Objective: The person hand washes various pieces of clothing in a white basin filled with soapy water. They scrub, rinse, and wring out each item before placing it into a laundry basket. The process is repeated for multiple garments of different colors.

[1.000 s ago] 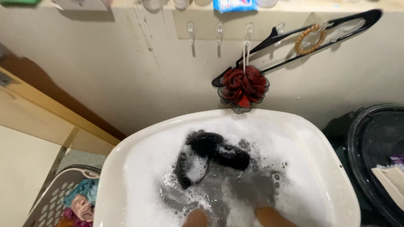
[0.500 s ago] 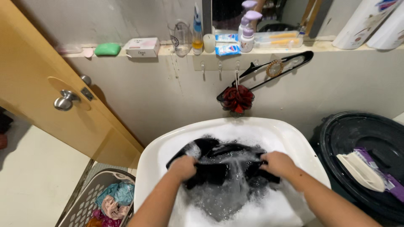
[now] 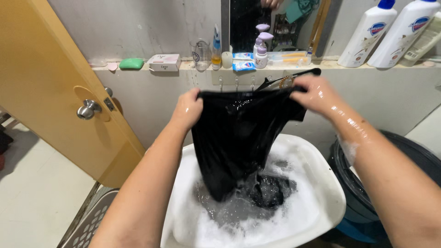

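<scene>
Head view: we grip a dripping black garment (image 3: 239, 138) by its top edge, left hand (image 3: 187, 110) and right hand (image 3: 317, 95) each clamped on a corner, stretching it above the white basin (image 3: 328, 183) so suds drain back into the water.

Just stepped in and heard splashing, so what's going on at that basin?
A person is hand-washing clothes. The left hand and the right hand each grip a top corner of a wet black garment, holding it stretched above a white plastic basin of soapy water. Its lower end trails into the suds, where another dark piece lies. A slotted laundry basket stands at lower left.
</scene>
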